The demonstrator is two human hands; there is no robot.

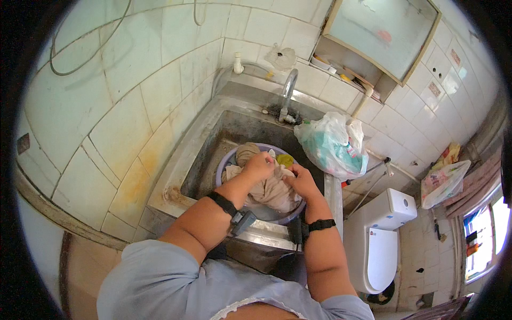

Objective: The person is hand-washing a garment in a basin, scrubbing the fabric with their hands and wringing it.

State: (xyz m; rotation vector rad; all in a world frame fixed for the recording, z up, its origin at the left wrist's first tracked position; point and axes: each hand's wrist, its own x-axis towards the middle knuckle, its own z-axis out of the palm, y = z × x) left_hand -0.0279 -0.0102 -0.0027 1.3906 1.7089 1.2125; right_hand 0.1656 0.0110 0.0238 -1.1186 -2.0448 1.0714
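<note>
Cloth (274,193) lies within basin rim (219,176), left fingers (266,158) and right fingers (294,171) gripping it; sink floor (208,169) shows leftward.

No text is readable — the label (374,233) on the toilet lid (383,261) is too small.

Fairly bright, with daylight blown out to white at the white-framed glass window (485,240) toward four o'clock. Glints off glossy white square wall tiles (452,80) at two o'clock, darkens beneath the stainless-steel sink (266,232) at six, and bends straight edges toward blackened corners.
</note>
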